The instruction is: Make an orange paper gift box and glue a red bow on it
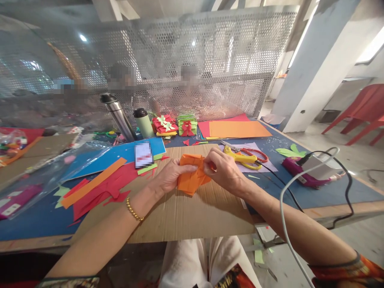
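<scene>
- A person's left hand [169,176] is closed on a folded piece of orange paper [189,184], thumb flat on top; the other fingers are mostly hidden beneath it.
- The right hand [223,167] pinches the same paper at its right side, thumb and curled forefinger nearly together.
- The orange paper is held over the cardboard [183,224], which lies along the near edge of a blue table [264,200].
- Just right of the right hand, yellow and red scissor handles [241,157] rest on a lilac sheet [268,165].
- Left of the hands, a phone [143,154] lies at the edge of a blue sheet [99,162], near red scraps [103,190] and an orange strip [94,182].
- Behind the hands stand a steel flask [120,120], a green bottle [144,125], a red paper box [164,125] with a pale green bow and a green paper box [188,127] with a red bow.
- Beside the boxes lies an orange sheet [240,129].
- At right are a purple power strip [300,176], a white charger [321,168] and cables.
- A perforated screen [210,56] rises behind the table.
</scene>
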`<state>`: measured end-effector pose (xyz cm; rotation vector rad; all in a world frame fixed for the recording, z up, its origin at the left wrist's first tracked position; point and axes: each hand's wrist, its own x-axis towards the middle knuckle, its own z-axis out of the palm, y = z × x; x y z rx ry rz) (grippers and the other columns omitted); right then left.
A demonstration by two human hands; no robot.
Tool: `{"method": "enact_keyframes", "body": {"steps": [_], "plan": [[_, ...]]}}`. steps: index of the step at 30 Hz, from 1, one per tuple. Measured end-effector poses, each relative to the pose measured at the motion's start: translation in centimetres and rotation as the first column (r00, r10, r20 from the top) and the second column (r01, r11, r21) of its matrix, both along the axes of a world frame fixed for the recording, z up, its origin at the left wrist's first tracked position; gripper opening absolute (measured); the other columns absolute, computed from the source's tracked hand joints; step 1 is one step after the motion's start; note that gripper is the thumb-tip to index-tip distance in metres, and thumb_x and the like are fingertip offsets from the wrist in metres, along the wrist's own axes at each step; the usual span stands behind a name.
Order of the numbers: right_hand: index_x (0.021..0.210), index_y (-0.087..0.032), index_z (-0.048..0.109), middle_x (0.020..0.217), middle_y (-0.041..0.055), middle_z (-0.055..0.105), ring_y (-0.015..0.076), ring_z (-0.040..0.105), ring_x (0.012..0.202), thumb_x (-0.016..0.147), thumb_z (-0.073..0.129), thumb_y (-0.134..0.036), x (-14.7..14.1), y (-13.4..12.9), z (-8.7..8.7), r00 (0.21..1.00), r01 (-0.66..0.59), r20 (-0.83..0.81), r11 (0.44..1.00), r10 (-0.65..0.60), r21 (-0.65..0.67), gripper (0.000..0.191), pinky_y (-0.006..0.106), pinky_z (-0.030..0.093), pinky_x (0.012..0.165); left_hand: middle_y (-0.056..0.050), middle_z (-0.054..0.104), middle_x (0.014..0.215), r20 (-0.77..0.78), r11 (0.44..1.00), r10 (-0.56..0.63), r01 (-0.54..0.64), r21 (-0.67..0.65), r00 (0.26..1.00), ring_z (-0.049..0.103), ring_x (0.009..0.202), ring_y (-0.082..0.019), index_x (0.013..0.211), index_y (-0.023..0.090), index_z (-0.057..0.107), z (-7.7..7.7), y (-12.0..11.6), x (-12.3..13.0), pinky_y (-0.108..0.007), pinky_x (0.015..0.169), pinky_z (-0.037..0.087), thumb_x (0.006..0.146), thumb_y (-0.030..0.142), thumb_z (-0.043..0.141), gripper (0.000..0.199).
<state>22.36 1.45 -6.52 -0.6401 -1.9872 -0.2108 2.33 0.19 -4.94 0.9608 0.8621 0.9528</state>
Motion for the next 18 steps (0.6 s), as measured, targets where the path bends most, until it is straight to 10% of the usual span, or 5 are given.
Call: {"method": "enact_keyframes", "body": {"steps": [18], "plan": [[0.074, -0.023, 0.051, 0.067, -0.0028, 0.057, 0.0115, 0.048, 0.057, 0.080, 0.056, -0.010, 0.5, -0.2, 1.3, 0.996, -0.025, -0.087, 0.973, 0.005, -0.231, 0.016, 0.026, 0.039, 0.058, -0.005, 0.084, 0.091, 0.016, 1.000, -0.019, 0.019, 0.006, 1.000, 0.077, 0.079, -0.020, 0.086, 0.017, 0.084, 0.3, 0.2, -0.1, -0.031, 0.076, 0.059, 0.050, 0.029, 0.105, 0.043]]}}
